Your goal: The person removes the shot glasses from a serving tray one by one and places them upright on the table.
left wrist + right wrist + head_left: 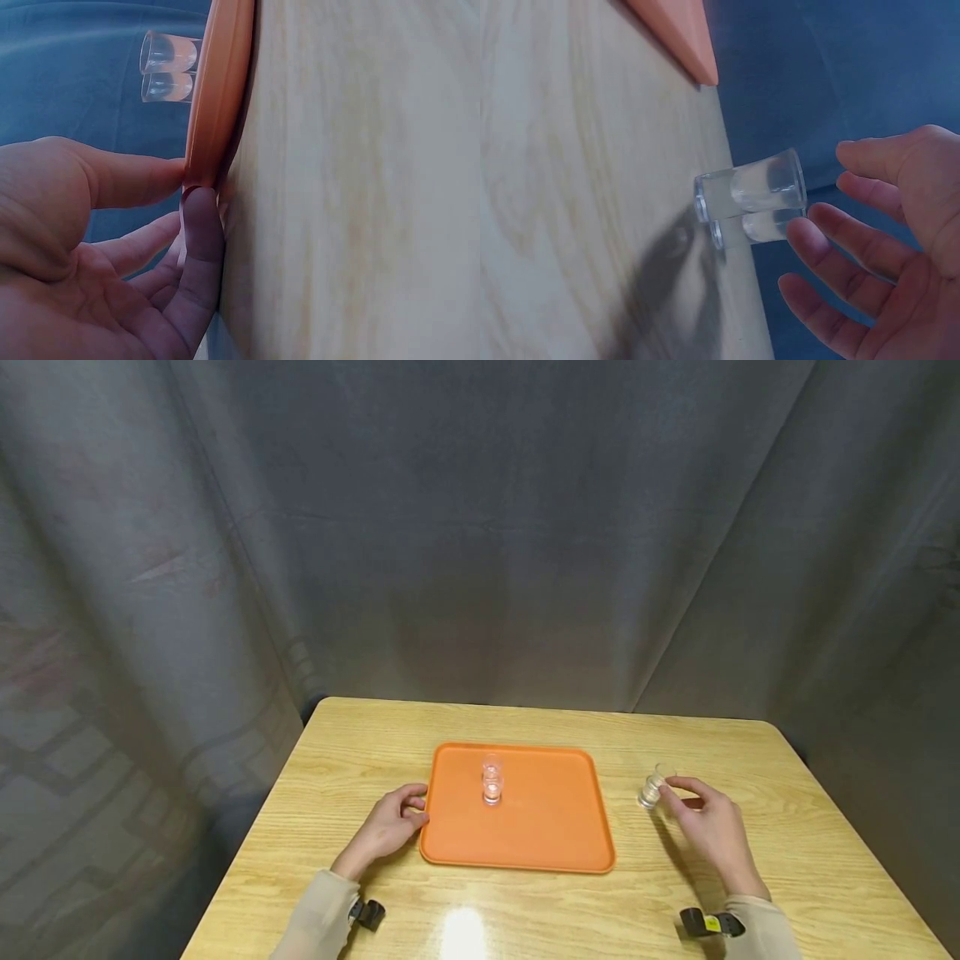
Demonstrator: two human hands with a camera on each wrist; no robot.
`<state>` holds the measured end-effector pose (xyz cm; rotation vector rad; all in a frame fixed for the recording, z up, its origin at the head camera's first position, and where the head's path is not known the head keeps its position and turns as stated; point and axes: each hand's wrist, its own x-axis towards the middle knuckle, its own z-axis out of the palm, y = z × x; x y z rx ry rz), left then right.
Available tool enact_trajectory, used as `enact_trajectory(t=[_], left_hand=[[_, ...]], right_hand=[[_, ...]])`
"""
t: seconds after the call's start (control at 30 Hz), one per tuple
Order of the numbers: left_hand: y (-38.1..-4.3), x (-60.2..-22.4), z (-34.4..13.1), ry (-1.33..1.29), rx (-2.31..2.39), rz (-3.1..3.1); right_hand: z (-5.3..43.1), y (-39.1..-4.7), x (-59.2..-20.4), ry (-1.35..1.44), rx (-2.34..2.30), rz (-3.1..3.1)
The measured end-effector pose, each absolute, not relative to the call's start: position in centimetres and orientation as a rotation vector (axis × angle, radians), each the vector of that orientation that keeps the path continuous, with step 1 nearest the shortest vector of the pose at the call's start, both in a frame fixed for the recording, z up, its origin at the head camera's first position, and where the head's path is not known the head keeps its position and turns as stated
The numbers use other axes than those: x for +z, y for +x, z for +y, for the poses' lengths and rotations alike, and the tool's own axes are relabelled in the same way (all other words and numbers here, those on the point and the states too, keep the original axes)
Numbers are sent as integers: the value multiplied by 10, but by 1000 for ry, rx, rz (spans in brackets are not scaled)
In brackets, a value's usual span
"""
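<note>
On the orange tray (547, 810) stand two small clear shot glasses, the nearer glass (492, 790) in front of the farther glass (491, 766). My left hand (392, 820) is at the tray's left edge, its thumb and a curled finger (202, 225) pinching the rim. To the right of the tray, two more shot glasses stand on the table close together, and the nearer of these glasses (761, 187) partly covers the farther glass (761, 227). My right hand (708, 822) is beside this pair, fingers spread and loosely bent around their upper part.
The wooden table (360, 727) has rounded back corners. Grey curtains (480, 568) hang behind it and along both sides. A wrist camera on a dark strap (708, 923) sits at my right sleeve, and another camera (367, 913) at my left.
</note>
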<state>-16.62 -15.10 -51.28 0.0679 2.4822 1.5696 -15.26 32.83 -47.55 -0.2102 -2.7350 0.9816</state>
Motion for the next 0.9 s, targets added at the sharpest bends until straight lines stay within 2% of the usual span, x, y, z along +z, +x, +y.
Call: enact_trajectory(t=[0.53, 0.9], left_hand=[[-168, -515, -154, 90, 1570, 2493], [-167, -514, -152, 84, 1561, 2506]], right_hand=[[287, -159, -472, -23, 1025, -2686], [252, -163, -488, 121, 1073, -2727]])
